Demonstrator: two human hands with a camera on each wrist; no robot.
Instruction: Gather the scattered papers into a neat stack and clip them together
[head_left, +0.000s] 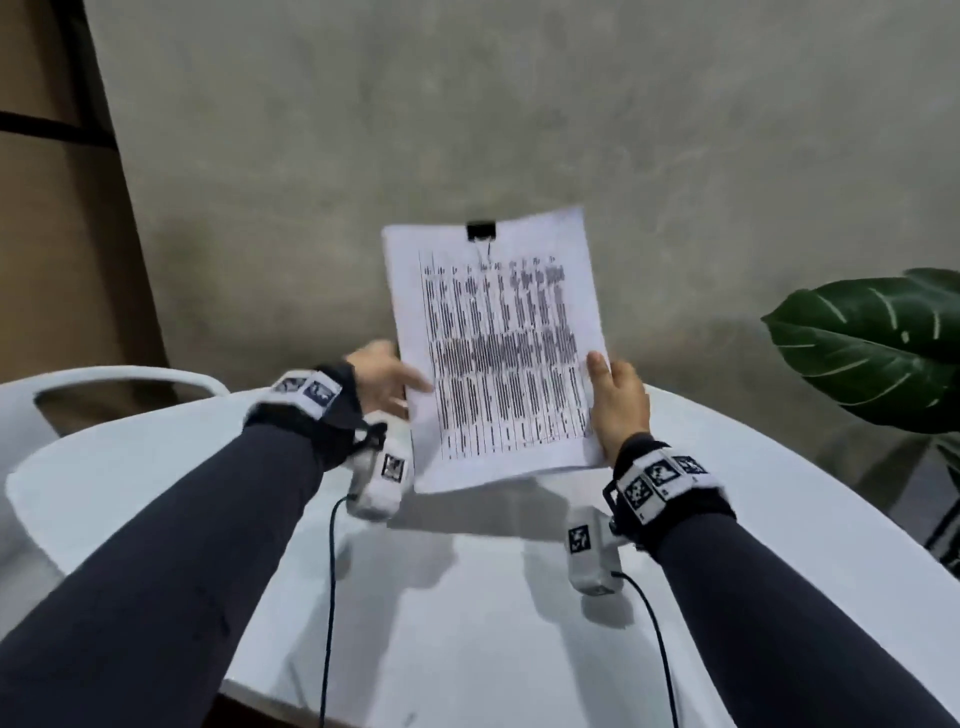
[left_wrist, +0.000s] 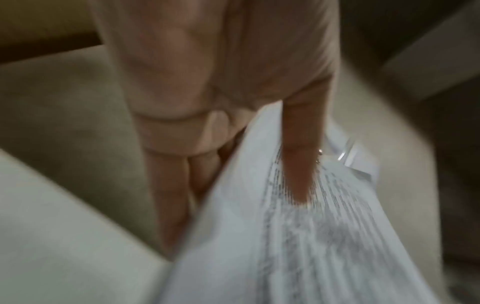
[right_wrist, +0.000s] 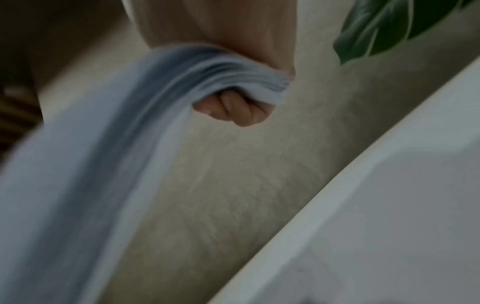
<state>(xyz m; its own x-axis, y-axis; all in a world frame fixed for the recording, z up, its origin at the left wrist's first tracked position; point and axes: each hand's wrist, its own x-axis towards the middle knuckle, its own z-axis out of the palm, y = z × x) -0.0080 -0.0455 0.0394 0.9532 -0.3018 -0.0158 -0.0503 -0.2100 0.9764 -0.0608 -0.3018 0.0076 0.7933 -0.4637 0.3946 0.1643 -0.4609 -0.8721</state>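
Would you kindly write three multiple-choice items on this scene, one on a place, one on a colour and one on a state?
1. Where on the paper stack does the binder clip sit?
A. top edge
B. bottom edge
C. right edge

2. What colour is the binder clip's body?
A. red
B. black
C. yellow

3. How is the paper stack being kept?
A. flat on the table, untouched
B. lifted above the table, held by both hands
C. rolled into a tube

Key:
1 A, the clip bites the edge farthest from the hands.
2 B, it shows dark black against the white sheet.
3 B, the left hand holds the left edge and the right hand grips the right edge, the stack's shadow falling on the table.
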